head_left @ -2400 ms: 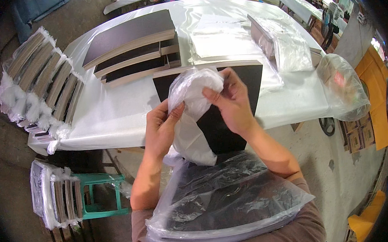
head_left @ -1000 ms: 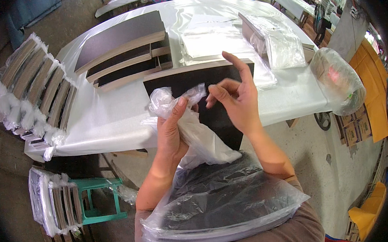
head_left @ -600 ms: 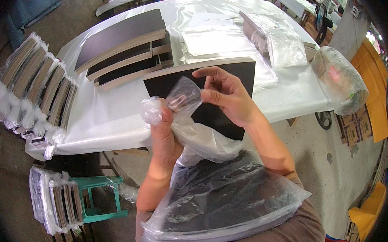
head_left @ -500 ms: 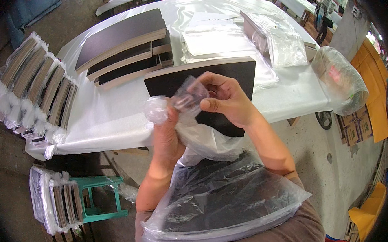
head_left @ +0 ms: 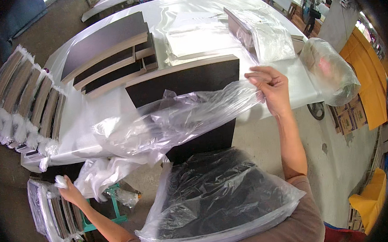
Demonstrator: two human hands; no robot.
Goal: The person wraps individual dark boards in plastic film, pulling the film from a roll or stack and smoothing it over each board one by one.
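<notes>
My right hand (head_left: pixel 272 88) is raised at the right, its fingers pinched on the end of a clear plastic bag (head_left: pixel 193 116). The bag stretches leftward, creased and see-through, across an upright black panel (head_left: pixel 208 135) at the table's near edge. Low at the left, my left hand (head_left: pixel 73 193) is closed on a small white bunch of plastic, beside a wrapped stack of boards (head_left: pixel 52 212). Loose whitish folds (head_left: pixel 101 174) hang between that hand and the bag. Against my body rests another black panel (head_left: pixel 204 196) inside a clear plastic cover.
The white-covered table (head_left: pixel 86 124) bears stacked black panels (head_left: pixel 107 41), white sheets (head_left: pixel 202 39) and a plastic-wrapped stack (head_left: pixel 264 35). More wrapped boards (head_left: pixel 26 96) stand at its left end. A green stool (head_left: pixel 116 203) is below; a clear plastic roll (head_left: pixel 332 68) lies at right.
My hands have moved far apart, the left down and leftward, the right outward to the right. The plastic that was bunched between them is now spread out wide.
</notes>
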